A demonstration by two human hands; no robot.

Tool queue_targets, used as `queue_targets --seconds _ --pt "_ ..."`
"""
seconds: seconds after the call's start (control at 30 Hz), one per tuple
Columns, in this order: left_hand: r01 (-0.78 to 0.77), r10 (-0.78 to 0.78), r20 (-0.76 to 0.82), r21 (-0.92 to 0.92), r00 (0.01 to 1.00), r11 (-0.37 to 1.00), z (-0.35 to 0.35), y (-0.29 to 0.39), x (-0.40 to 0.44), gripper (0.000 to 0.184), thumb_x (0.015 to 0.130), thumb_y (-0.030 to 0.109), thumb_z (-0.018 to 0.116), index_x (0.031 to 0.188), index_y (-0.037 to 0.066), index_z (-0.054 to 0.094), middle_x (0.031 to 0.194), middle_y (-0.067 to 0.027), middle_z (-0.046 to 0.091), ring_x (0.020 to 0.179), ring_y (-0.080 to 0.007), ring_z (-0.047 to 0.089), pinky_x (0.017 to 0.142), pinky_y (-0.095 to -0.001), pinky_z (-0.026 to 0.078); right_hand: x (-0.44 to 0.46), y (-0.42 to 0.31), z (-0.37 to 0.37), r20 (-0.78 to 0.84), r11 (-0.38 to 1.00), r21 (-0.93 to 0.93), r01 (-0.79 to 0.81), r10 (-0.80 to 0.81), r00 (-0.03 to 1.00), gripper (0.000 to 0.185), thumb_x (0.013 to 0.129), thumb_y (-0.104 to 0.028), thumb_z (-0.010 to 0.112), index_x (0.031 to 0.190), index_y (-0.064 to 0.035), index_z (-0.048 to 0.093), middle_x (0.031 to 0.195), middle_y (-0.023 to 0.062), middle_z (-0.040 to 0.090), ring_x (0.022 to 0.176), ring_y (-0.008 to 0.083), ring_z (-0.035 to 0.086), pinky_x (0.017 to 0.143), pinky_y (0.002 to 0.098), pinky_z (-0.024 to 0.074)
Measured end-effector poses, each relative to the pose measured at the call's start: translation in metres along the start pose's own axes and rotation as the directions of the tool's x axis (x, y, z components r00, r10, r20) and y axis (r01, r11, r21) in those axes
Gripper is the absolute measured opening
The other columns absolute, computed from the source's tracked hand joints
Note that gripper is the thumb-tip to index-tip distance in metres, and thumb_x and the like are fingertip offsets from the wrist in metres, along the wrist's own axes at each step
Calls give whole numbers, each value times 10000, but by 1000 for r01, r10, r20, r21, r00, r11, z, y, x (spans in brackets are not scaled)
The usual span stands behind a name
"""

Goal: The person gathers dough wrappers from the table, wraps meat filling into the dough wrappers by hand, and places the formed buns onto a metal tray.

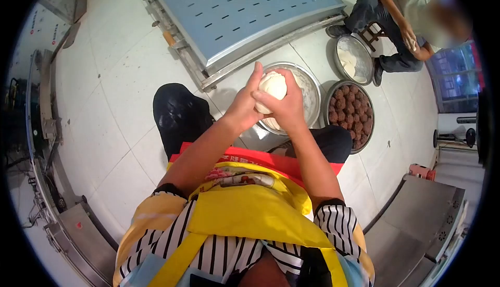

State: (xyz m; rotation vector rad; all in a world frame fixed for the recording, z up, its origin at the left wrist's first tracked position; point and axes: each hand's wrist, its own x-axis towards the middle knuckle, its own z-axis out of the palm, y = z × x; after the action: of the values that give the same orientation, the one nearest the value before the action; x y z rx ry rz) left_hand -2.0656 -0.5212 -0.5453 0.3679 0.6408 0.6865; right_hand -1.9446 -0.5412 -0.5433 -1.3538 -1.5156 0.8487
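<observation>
- A lump of pale dough (273, 86) is being held up between two bare hands, over a wide metal bowl (311, 94) and between the person's knees.
- The left hand (242, 106) is being curved around one side of the lump, with one digit being pointed upward along its edge.
- The right hand (291, 105) is being wrapped around the opposite side, its thumb being laid across the dough; both hands are being kept closed on the lump, with the dough being pressed between them.
- More pale material is being contained in the bowl below, which is being partly hidden by the hands.
- Rows of dark brown balls (350, 111) are being held in a round tray (326, 110), just beside the bowl on the tiled floor (104, 146).
- A second bowl (366, 64), with a pale mass inside, is being placed near a seated co-worker (416, 14), by whom a small pale piece is being handled.
- A slotted metal panel (245, 14) is being supported on a frame (208, 81) beyond the bowl.
</observation>
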Motion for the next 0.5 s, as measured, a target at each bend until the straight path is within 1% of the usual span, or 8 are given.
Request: queue_targets --seconds 0.03,0.07,0.13,0.17,0.27,0.33,0.43,0.5 --pt "-27 27 -39 -17 999 999 4 0 -2 632 830 720 357 1086 182 569 970 -5 628 881 -159 602 684 -375 479 3 -2 4 -68 973 -192 125 -140 988 534 669 -180 728 1129 -52 487 866 70 588 720 138 596 561 246 496" --pt "-49 47 -77 -36 996 998 6 0 -2 633 829 721 355 1089 184 568 970 -7 629 879 -159 602 680 -376 479 2 -8 2 19 1000 4 25 -25 999 552 666 -220 746 1123 -46 489 893 88 584 772 158 591 605 274 494" --pt "47 -25 344 -56 939 997 -30 5 10 631 832 715 361 1100 183 567 997 -6 625 910 -160 597 713 -384 478 0 -27 -7 254 909 351 -225 139 957 598 661 -301 784 1110 -33 494 947 125 575 878 199 582 695 329 491" --pt "104 -61 535 -50 843 993 -36 9 8 630 833 713 364 1106 183 566 1011 -6 623 925 -160 594 729 -388 477 -2 -23 -5 196 939 280 -199 147 970 595 662 -307 783 1105 -32 496 953 129 574 878 196 580 691 332 490" --pt "-39 39 3 -11 999 999 -3 1 -1 624 837 702 375 1124 180 560 1060 -15 611 979 -159 581 785 -392 469 4 -8 1 89 993 80 -86 78 993 585 667 -317 776 1097 -31 501 966 140 574 885 197 576 699 343 488" --pt "-183 185 7 196 983 963 -43 -17 17 615 859 663 390 1178 153 517 1084 -50 590 997 -178 577 806 -368 482 3 -5 1 90 1000 -8 17 -16 996 575 675 -314 765 1100 -31 500 970 145 580 896 207 577 730 354 485" --pt "-107 106 18 106 994 989 -23 -5 5 615 871 641 398 1201 131 497 1086 -62 580 1002 -191 575 819 -359 488 2 -28 -8 281 912 257 -320 246 927 575 684 -330 748 1108 -31 502 974 154 585 930 260 571 794 379 462" --pt "-49 49 39 -4 998 999 -11 2 -1 619 874 638 396 1196 119 500 1082 -58 580 999 -193 576 823 -364 487 3 -3 2 40 984 -168 63 -57 998 558 686 -272 736 1128 -34 493 971 118 575 903 210 570 775 329 469"
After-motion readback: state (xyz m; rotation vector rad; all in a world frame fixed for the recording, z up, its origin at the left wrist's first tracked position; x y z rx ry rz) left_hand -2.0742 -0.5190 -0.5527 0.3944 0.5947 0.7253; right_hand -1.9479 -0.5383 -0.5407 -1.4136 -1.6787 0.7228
